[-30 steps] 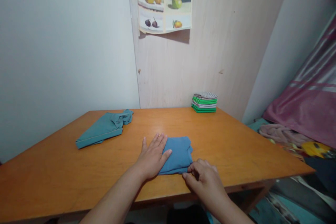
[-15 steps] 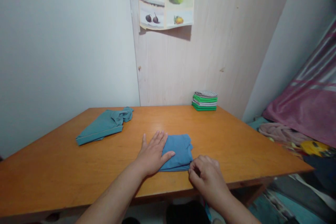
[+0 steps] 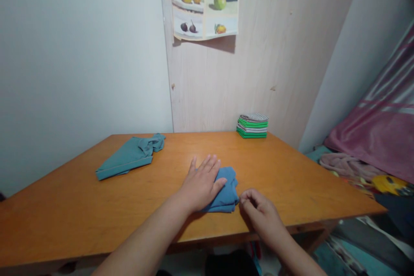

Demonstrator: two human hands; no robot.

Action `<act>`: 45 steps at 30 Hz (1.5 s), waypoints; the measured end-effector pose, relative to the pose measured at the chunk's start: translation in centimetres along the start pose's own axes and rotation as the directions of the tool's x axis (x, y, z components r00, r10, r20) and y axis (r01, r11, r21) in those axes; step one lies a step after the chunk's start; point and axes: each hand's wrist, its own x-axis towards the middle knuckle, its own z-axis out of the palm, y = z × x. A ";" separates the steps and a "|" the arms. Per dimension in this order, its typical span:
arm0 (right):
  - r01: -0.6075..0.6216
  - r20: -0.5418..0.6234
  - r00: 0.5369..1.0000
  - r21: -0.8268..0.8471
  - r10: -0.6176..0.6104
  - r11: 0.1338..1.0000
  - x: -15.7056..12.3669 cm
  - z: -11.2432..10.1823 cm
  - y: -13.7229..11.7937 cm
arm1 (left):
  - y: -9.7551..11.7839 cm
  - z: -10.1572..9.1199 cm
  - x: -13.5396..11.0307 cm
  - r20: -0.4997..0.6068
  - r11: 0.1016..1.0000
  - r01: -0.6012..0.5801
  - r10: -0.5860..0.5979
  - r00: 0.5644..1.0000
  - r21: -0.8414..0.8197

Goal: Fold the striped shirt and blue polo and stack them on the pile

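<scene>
A folded blue cloth (image 3: 228, 187) lies near the front of the wooden table, its right edge uneven. My left hand (image 3: 202, 185) rests flat across the cloth's left and middle part, fingers outstretched, covering much of it. At the cloth's lower right edge, my right hand (image 3: 258, 209) is closed, thumb and fingertips pinching a small bit of the fabric.
A teal garment (image 3: 126, 157), partly folded with a bunched end, lies on the table (image 3: 80, 207) at the left. Folded green and striped cloths (image 3: 252, 126) are stacked at the far right corner. Pink fabric (image 3: 371, 133) hangs at the right, past the table's edge.
My left hand has slid to the right over the cloth, covering more of it. My right hand has shifted slightly right, pulling at the cloth's edge.
</scene>
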 end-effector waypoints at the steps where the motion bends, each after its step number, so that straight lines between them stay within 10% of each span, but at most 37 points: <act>1: -0.024 -0.009 1.000 0.051 0.024 0.998 0.0 0.0 0.1 | 0.3 0.3 0.2 0.012 1.000 -0.016 0.016 1.000 -0.010; 20: -0.043 -0.060 0.997 0.149 0.052 0.988 -0.3 0.0 -0.7 | 1.1 3.0 -0.6 0.107 0.998 -0.046 0.050 0.993 -0.039; 34: -0.096 -0.004 0.995 0.305 0.102 0.948 0.4 -0.4 -0.3 | -1.4 0.3 -0.3 -0.035 0.986 0.081 -0.087 0.996 -0.145; 39: 0.037 -0.058 0.998 0.215 -0.025 0.976 0.8 0.2 -0.8 | -2.0 0.7 -0.5 0.001 0.996 0.046 -0.046 0.999 -0.076; 45: 0.314 -0.035 0.942 -0.265 -0.335 0.912 2.7 0.7 -3.6 | -2.0 1.8 -0.8 0.065 0.999 0.026 -0.023 0.998 -0.039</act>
